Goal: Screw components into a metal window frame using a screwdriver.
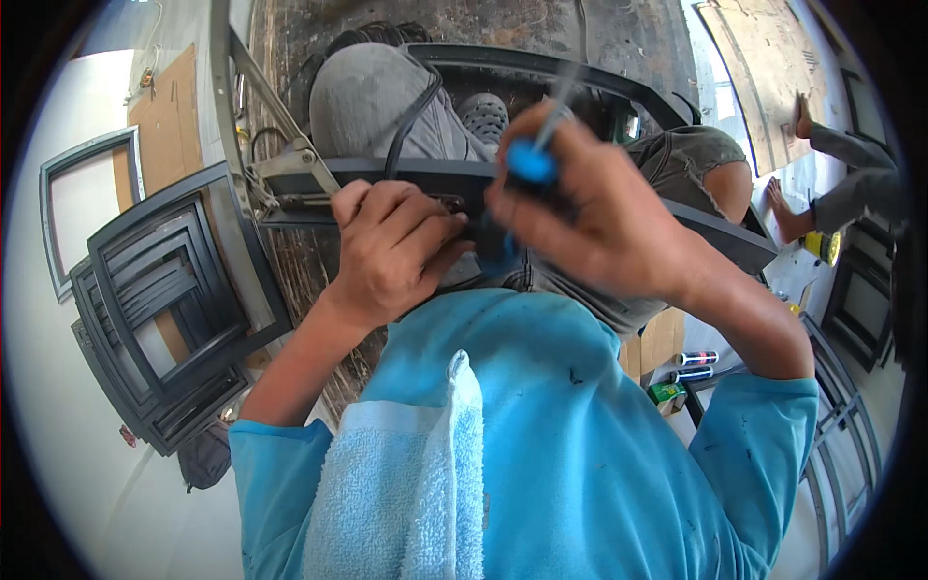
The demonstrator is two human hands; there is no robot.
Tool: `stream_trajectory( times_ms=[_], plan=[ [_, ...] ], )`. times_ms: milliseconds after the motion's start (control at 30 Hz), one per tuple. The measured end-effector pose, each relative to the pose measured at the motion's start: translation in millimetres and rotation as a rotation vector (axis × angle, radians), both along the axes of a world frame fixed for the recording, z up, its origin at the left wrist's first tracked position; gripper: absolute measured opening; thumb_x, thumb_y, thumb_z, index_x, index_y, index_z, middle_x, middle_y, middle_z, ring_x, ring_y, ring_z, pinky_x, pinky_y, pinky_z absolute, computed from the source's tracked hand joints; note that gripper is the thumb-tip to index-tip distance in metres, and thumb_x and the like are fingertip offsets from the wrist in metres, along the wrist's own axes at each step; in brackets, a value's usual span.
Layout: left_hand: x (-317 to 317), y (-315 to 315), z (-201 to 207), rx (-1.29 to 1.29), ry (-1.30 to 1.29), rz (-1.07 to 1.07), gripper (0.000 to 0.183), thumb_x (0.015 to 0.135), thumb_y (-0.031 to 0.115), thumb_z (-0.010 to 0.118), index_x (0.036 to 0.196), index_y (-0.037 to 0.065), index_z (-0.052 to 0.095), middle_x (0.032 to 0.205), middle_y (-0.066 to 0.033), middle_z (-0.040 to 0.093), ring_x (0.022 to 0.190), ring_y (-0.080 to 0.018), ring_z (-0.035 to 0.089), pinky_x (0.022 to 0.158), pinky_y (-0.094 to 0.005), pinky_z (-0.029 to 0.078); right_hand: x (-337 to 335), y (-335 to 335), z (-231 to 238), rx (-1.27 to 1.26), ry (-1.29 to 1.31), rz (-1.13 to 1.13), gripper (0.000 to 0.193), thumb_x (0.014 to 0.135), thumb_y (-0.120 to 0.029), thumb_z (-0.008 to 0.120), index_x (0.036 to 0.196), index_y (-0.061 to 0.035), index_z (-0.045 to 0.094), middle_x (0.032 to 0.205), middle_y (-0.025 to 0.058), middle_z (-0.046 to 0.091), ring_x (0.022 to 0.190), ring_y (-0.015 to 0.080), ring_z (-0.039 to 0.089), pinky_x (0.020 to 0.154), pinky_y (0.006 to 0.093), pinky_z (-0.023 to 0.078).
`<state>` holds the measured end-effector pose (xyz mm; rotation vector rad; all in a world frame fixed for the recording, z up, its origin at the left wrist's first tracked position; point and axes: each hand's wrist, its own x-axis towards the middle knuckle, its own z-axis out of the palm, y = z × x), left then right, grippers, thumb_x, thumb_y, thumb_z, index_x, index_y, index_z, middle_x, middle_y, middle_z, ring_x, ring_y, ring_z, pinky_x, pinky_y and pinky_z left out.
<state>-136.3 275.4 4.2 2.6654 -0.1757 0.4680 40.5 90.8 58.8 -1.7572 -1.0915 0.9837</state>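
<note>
A dark grey window frame lies across my lap. My left hand is closed over its near bar, fingers curled beside the end of a metal hinge arm. To the right, my right hand is raised above the frame and smeared by motion. Its fingers are wrapped round a screwdriver with a blue and black handle, the shaft pointing up and away from the frame. Between my hands, a blurred black and blue object is partly hidden; its kind cannot be made out. A black cable loops over my left knee.
Several dark frames lean in a stack at the left. A worn wooden surface extends beyond my knees. Tubes and a cardboard box are at my right. Another person's legs show at the far right.
</note>
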Motion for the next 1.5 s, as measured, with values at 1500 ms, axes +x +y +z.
stream_trajectory(
  times_ms=[1500],
  plan=[
    [-5, 4, 1, -0.028, -0.025, -0.07, 0.025, 0.078, 0.01, 0.082, 0.102, 0.01, 0.076, 0.087, 0.0001, 0.068, 0.088, -0.0188, 0.063, 0.089, -0.0391, 0.042, -4, -60, 87, -0.43, -0.279, 0.252, 0.048, 0.081, 0.005, 0.064, 0.129, 0.0032, 0.06, 0.106, 0.0248, 0.073, 0.085, 0.0321, 0.077, 0.072, 0.0414, 0.06]
  ],
)
